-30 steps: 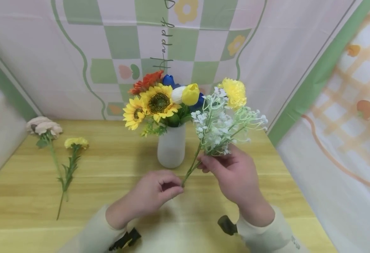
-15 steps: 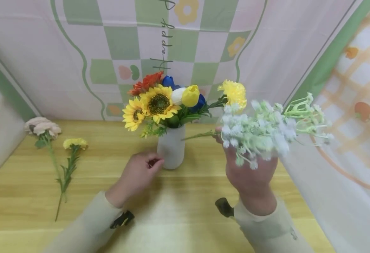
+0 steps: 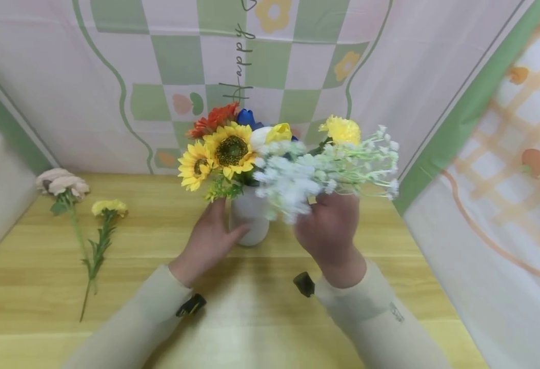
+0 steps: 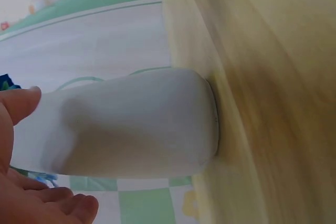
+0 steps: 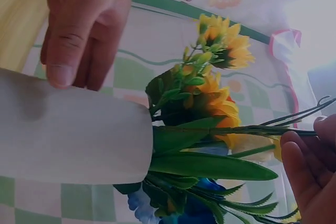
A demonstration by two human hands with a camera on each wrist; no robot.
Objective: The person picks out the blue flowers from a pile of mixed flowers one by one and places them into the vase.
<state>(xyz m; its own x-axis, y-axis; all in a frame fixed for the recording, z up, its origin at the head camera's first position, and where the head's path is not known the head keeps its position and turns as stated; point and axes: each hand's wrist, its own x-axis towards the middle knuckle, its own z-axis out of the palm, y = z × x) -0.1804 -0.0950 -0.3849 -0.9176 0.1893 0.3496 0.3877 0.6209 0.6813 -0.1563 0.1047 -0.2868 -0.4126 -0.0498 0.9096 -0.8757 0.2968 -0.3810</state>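
Observation:
A white vase (image 3: 258,220) stands upright on the wooden table, holding sunflowers (image 3: 231,150), a red flower (image 3: 214,120), tulips and a yellow carnation (image 3: 341,129). My right hand (image 3: 330,230) pinches the stem of a spray of white baby's breath (image 3: 293,177), whose blossoms blur across the vase's right side. In the right wrist view, the stem (image 5: 236,129) runs into the vase mouth. My left hand (image 3: 210,236) is at the vase's left side, thumb and fingers spread around it. The left wrist view shows the thumb (image 4: 23,103) at the vase wall; whether it presses is unclear.
A pale pink flower (image 3: 64,183) and another yellow carnation (image 3: 110,207) lie with crossed stems on the table (image 3: 159,246) at the left. A patterned cloth (image 3: 173,61) hangs behind the vase, and more cloth (image 3: 505,220) borders the table's right edge.
My left hand has let go of the baby's breath stem and moved to the vase. The right hand has swung the spray right, then back left over the vase mouth, stem end down.

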